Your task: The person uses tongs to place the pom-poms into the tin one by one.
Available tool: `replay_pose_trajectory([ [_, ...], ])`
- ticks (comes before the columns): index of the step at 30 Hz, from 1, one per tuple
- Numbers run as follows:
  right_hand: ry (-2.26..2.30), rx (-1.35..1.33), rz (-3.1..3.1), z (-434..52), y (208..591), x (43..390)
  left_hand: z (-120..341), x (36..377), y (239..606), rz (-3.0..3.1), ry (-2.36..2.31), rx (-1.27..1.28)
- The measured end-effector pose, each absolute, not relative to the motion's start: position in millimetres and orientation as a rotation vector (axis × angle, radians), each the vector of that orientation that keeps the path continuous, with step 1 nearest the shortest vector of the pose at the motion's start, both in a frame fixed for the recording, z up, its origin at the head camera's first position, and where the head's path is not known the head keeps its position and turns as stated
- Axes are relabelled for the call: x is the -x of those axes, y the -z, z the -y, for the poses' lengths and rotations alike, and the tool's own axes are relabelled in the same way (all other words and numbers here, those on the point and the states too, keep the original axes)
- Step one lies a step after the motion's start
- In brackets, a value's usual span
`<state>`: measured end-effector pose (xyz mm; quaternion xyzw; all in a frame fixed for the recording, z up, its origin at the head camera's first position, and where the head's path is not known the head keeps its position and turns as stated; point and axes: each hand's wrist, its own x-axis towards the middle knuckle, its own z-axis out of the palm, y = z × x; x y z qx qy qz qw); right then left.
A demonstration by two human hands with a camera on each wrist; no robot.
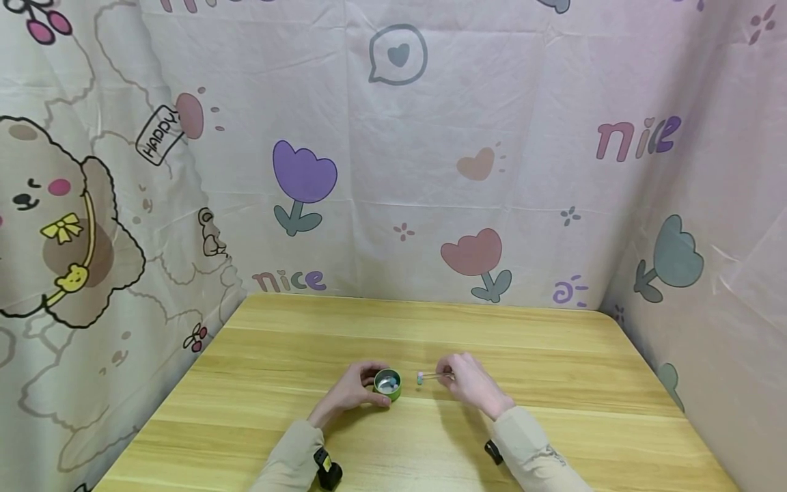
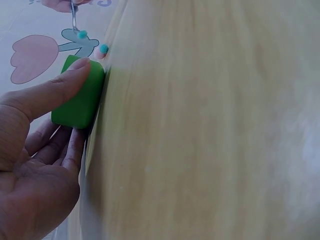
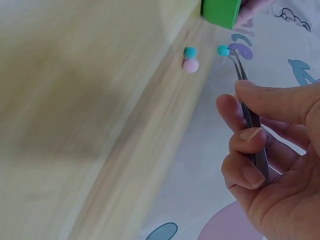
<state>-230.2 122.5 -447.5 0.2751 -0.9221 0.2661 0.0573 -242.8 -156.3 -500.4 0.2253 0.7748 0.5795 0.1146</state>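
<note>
My left hand (image 1: 353,391) grips a small round green tin (image 2: 77,97), its thumb on one side and fingers on the other. Inside the tin, small pale and bluish pieces (image 1: 392,383) show in the head view. To the right, my right hand (image 1: 472,384) pinches metal tweezers (image 3: 241,70) with bent tips pointing toward the tin. A small teal ball (image 3: 223,50) sits at the tweezer tips, raised over the table. Below it on the wood, another teal ball (image 3: 190,52) and a pink ball (image 3: 190,65) lie side by side.
Both hands work over a light wood-grain table (image 1: 307,335). Printed fabric (image 1: 393,157) hangs behind the table and along both sides. A dark device (image 1: 328,470) is strapped at the left sleeve, and another (image 1: 494,452) at the right.
</note>
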Motion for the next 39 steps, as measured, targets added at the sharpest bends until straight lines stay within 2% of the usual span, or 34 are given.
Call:
replay_pose_trajectory([
  [23,-0.858,-0.889,2.775,-92.7,445.0,232.3,155.7,242.5,502.1,-2.275,-1.713,-0.648],
  [39,-0.855,-0.908,2.78,-88.9,448.3,235.6,155.2,242.2,499.4,-2.277,-1.709,-0.64],
])
